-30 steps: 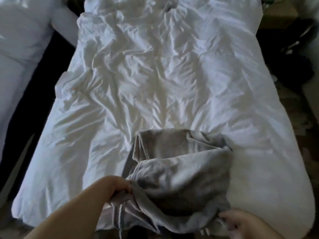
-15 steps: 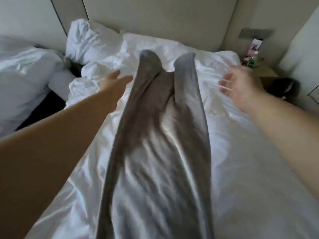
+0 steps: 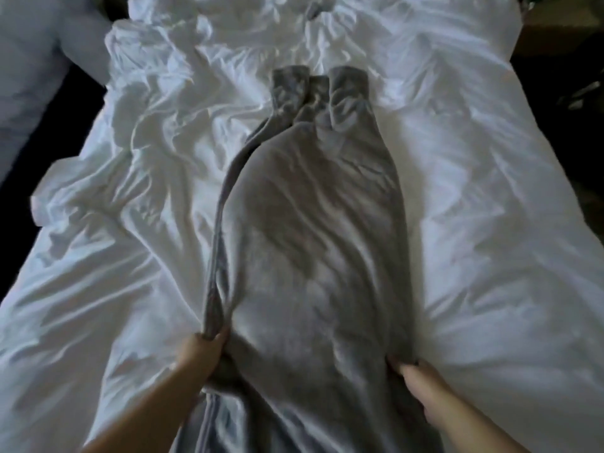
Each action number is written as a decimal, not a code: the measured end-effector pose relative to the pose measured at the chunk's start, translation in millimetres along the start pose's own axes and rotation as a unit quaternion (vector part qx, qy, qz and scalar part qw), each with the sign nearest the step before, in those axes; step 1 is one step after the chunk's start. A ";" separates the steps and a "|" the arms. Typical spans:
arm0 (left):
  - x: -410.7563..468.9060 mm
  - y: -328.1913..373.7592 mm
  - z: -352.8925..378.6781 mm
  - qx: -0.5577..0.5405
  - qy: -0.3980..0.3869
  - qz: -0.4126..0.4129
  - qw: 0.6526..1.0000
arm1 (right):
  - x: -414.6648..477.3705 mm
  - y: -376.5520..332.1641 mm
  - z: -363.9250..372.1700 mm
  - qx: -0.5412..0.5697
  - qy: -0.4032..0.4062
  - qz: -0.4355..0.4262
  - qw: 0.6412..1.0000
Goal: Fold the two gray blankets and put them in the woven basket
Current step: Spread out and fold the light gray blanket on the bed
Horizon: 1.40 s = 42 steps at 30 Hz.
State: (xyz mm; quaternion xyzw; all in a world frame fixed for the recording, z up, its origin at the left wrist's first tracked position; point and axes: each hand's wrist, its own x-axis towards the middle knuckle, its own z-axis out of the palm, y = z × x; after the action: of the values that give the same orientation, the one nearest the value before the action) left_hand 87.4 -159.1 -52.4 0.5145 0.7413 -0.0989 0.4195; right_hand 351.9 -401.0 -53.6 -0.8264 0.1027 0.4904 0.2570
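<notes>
While the gray blanket (image 3: 313, 240) is lying on the bed (image 3: 474, 223), the left hand (image 3: 202, 354) and right hand (image 3: 421, 390) are seemingly gripping its sides.

The scene is dimly, softly lit; the gray blanket (image 3: 313, 240) is blurred throughout, and edges are bowed toward 3 o'clock.

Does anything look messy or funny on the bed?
Yes. The gray blanket is scrunched into bumps at its far end instead of lying flat, and the white bedding beneath is all wrinkled.
</notes>
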 end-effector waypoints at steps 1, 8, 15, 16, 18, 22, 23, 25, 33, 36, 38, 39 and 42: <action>-1.4 4.4 -2.0 -0.014 0.001 0.009 1.000 | -0.7 -8.4 -1.5 -0.012 -0.001 -0.015 1.000; 7.8 195.9 -125.3 -0.188 0.159 0.230 0.941 | -32.5 -246.6 -93.4 0.165 0.123 -0.275 0.939; 18.0 172.4 -110.4 -0.051 0.041 0.188 0.980 | -22.5 -230.5 -109.8 -0.047 0.166 -0.244 0.954; 23.2 141.1 -88.1 -0.035 0.031 0.172 0.984 | -12.5 -195.1 -98.9 -0.064 0.147 -0.205 0.966; 19.2 75.3 -49.0 -0.013 0.001 0.094 0.995 | 4.6 -113.5 -69.7 -0.073 0.069 -0.107 0.989; -1.1 -13.0 -0.3 0.138 0.068 0.108 0.982 | 7.7 28.7 -14.2 -0.119 0.094 -0.025 0.988; -8.6 -22.6 4.3 0.142 0.094 0.140 0.975 | 0.1 48.6 -6.7 -0.145 0.130 -0.044 0.980; -21.3 -37.8 6.1 0.099 0.113 0.175 0.973 | -16.4 70.7 -0.4 -0.110 0.147 -0.076 0.980; -76.3 -137.7 -22.5 0.121 -0.067 -0.012 0.990 | -83.1 116.9 -43.5 -0.052 -0.007 -0.001 0.999; -93.0 -150.0 -28.4 -0.065 -0.053 -0.050 0.995 | -95.2 120.6 -63.4 0.004 -0.009 0.022 1.000; -106.3 -146.0 -37.6 -0.200 -0.036 -0.032 0.979 | -102.8 114.2 -73.8 0.090 0.008 -0.010 0.996; -115.7 -142.2 -42.8 -0.259 -0.030 -0.023 0.965 | -107.0 110.3 -78.7 0.146 0.012 -0.028 0.989; -145.9 -135.8 -55.4 -0.400 -0.012 -0.043 0.915 | -119.3 108.1 -94.8 0.269 -0.003 -0.041 0.962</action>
State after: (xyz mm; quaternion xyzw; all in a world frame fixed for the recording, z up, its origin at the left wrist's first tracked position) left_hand -38.9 -287.5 49.4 0.2697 0.7354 0.1822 0.5944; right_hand 318.7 -552.2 51.1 -0.7292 0.1957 0.4358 0.4899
